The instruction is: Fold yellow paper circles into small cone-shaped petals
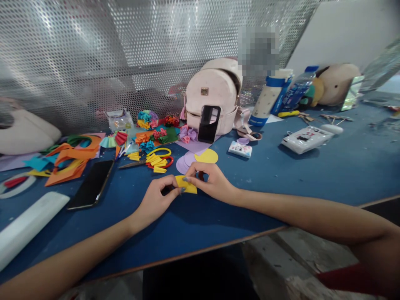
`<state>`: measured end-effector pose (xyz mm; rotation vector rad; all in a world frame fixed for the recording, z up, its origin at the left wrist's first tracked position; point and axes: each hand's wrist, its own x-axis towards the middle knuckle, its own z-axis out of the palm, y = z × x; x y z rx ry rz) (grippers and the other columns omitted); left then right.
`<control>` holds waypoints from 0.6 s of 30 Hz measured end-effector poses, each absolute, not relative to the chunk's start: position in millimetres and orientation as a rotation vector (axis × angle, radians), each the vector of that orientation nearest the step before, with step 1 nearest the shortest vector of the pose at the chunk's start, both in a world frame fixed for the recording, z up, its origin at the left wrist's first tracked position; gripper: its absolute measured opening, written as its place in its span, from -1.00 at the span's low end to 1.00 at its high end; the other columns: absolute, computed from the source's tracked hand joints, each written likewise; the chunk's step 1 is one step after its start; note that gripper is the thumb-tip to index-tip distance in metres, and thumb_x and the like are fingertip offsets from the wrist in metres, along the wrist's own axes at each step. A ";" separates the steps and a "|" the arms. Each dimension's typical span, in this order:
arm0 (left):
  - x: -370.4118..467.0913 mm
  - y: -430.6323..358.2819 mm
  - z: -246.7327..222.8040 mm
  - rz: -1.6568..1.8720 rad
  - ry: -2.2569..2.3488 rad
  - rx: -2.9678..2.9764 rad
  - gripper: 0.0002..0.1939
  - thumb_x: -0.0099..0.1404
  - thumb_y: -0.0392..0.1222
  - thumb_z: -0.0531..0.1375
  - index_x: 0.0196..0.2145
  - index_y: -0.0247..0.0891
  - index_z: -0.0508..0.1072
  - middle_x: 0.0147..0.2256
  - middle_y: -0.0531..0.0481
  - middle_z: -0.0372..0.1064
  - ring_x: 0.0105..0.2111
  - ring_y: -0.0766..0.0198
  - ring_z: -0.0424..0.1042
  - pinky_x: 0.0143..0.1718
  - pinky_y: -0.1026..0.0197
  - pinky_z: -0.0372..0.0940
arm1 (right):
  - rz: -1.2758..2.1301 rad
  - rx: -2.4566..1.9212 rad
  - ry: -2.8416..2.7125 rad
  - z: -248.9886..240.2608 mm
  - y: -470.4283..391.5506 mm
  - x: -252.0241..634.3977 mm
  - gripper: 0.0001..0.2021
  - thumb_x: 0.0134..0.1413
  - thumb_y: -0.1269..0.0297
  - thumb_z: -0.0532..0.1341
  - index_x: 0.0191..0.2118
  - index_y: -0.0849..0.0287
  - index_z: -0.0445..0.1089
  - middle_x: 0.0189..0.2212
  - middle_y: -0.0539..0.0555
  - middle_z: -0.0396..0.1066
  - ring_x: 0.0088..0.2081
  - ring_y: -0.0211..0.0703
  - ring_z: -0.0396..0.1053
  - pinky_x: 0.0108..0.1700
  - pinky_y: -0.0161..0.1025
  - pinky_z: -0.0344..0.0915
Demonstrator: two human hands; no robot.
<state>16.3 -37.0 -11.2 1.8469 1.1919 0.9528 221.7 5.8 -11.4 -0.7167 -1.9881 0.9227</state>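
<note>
Between my two hands is a piece of yellow paper (190,188), held just above the blue table near its front edge. My left hand (159,196) pinches its left side between thumb and fingers. On its upper part, the thumb and fingers of my right hand (211,181) are closed. Just beyond my hands lie purple paper circles (184,161) and a yellow paper circle (206,156), partly overlapping. Scissors (134,163) with yellow and red handles lie left of them, and folded yellow paper pieces (156,160) rest on the handles.
A phone (208,124) leans against a pale backpack (211,91). Another phone (92,185) lies at left, beside orange paper scraps (70,160) and a white bar-shaped object (31,225). Bottles (268,98), a small tissue pack (240,149) and a larger white pack (306,138) are at right.
</note>
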 end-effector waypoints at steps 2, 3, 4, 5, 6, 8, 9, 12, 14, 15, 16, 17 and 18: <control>14.9 -37.3 -9.8 0.994 1.217 1.833 -0.77 0.32 -0.12 0.18 -0.46 -0.26 0.41 -0.49 0.06 0.35 -0.44 0.29 0.33 -0.36 0.27 0.22 | 0.962 -0.723 -2.013 -12.5 10.2 224.1 -0.77 0.23 0.14 0.27 -0.35 0.19 0.44 -0.44 0.00 0.44 -0.42 -0.28 0.31 -0.40 -0.33 0.18; 14.2 -37.2 -8.9 1.017 1.239 1.834 -0.76 0.35 -0.11 0.15 -0.44 -0.26 0.41 -0.48 0.06 0.34 -0.44 0.29 0.32 -0.35 0.27 0.21 | 0.990 -0.724 -2.023 -13.3 12.3 225.2 -0.80 0.20 0.16 0.29 -0.34 0.19 0.45 -0.43 0.00 0.45 -0.41 -0.27 0.32 -0.38 -0.33 0.20; 13.4 -37.1 -8.0 1.037 1.262 1.843 -0.75 0.36 -0.11 0.14 -0.44 -0.25 0.39 -0.48 0.07 0.32 -0.44 0.29 0.31 -0.35 0.27 0.20 | 1.020 -0.726 -2.028 -14.2 14.2 226.1 -0.82 0.18 0.17 0.30 -0.33 0.19 0.46 -0.43 -0.01 0.46 -0.41 -0.28 0.33 -0.36 -0.33 0.21; 12.6 -37.0 -7.1 1.050 1.280 1.863 -0.75 0.37 -0.12 0.13 -0.45 -0.25 0.37 -0.49 0.08 0.30 -0.45 0.29 0.29 -0.36 0.27 0.18 | 1.048 -0.728 -2.030 -15.1 15.6 226.7 -0.83 0.17 0.18 0.31 -0.32 0.19 0.46 -0.43 -0.01 0.46 -0.41 -0.28 0.33 -0.36 -0.33 0.22; 12.0 -37.0 -6.2 1.050 1.291 1.891 -0.74 0.37 -0.13 0.13 -0.47 -0.25 0.35 -0.49 0.08 0.28 -0.45 0.29 0.28 -0.36 0.27 0.17 | 1.070 -0.728 -2.033 -16.0 16.5 227.1 -0.83 0.16 0.18 0.31 -0.32 0.19 0.46 -0.44 -0.02 0.46 -0.41 -0.28 0.33 -0.36 -0.33 0.22; 11.2 -37.4 -4.6 1.023 1.293 1.950 -0.75 0.37 -0.17 0.12 -0.48 -0.25 0.34 -0.48 0.07 0.28 -0.44 0.29 0.28 -0.34 0.27 0.16 | 1.085 -0.727 -2.057 -17.6 16.7 227.1 -0.81 0.17 0.17 0.30 -0.31 0.20 0.45 -0.44 -0.02 0.44 -0.42 -0.29 0.32 -0.36 -0.34 0.21; 11.1 -37.9 -3.8 0.999 1.287 1.971 -0.75 0.37 -0.19 0.12 -0.48 -0.25 0.34 -0.48 0.07 0.29 -0.44 0.29 0.28 -0.34 0.26 0.16 | 1.073 -0.725 -2.076 -18.3 16.2 226.9 -0.79 0.19 0.16 0.29 -0.33 0.21 0.44 -0.45 -0.02 0.43 -0.42 -0.29 0.30 -0.37 -0.34 0.20; 12.0 -39.8 -2.3 0.906 1.223 2.017 -0.75 0.39 -0.20 0.11 -0.47 -0.26 0.34 -0.47 0.07 0.28 -0.44 0.29 0.27 -0.36 0.27 0.15 | 1.079 -0.695 -2.133 -19.3 13.5 226.0 -0.69 0.28 0.10 0.21 -0.41 0.21 0.36 -0.53 -0.05 0.33 -0.47 -0.31 0.20 -0.41 -0.35 0.12; 13.2 -41.1 -2.0 0.844 1.158 2.050 -0.75 0.40 -0.21 0.10 -0.46 -0.26 0.33 -0.46 0.07 0.27 -0.43 0.31 0.26 -0.35 0.28 0.15 | 1.125 -0.645 -2.157 -19.1 11.9 225.6 -0.62 0.34 0.07 0.13 -0.46 0.19 0.27 -0.57 -0.08 0.21 -0.50 -0.33 0.12 -0.44 -0.35 0.06; 13.7 -41.5 -2.0 0.820 1.128 2.066 -0.76 0.40 -0.22 0.10 -0.46 -0.26 0.32 -0.45 0.07 0.27 -0.43 0.31 0.26 -0.34 0.29 0.15 | 1.154 -0.612 -2.164 -18.7 11.3 225.5 -0.60 0.36 0.05 0.11 -0.47 0.19 0.23 -0.57 -0.09 0.16 -0.50 -0.33 0.09 -0.44 -0.35 0.03; 14.1 -41.9 -2.1 0.803 1.105 2.078 -0.77 0.40 -0.23 0.10 -0.45 -0.26 0.32 -0.44 0.07 0.27 -0.42 0.32 0.26 -0.34 0.29 0.15 | 1.180 -0.577 -2.170 -18.1 10.9 225.5 -0.58 0.37 0.03 0.09 -0.48 0.18 0.20 -0.56 -0.09 0.12 -0.49 -0.33 0.06 -0.44 -0.35 0.02; 14.4 -42.1 -2.3 0.795 1.090 2.084 -0.77 0.40 -0.24 0.10 -0.45 -0.26 0.31 -0.44 0.08 0.27 -0.42 0.32 0.26 -0.33 0.29 0.15 | 1.196 -0.549 -2.173 -17.6 10.7 225.5 -0.57 0.37 0.01 0.08 -0.48 0.18 0.18 -0.55 -0.09 0.09 -0.48 -0.33 0.04 -0.43 -0.35 0.01; 14.5 -42.2 -2.5 0.795 1.084 2.084 -0.77 0.40 -0.24 0.10 -0.45 -0.26 0.31 -0.44 0.08 0.27 -0.42 0.32 0.26 -0.33 0.29 0.16 | 1.205 -0.530 -2.172 -17.0 10.5 225.5 -0.56 0.37 0.00 0.07 -0.49 0.18 0.17 -0.54 -0.09 0.06 -0.47 -0.33 0.03 -0.42 -0.34 0.01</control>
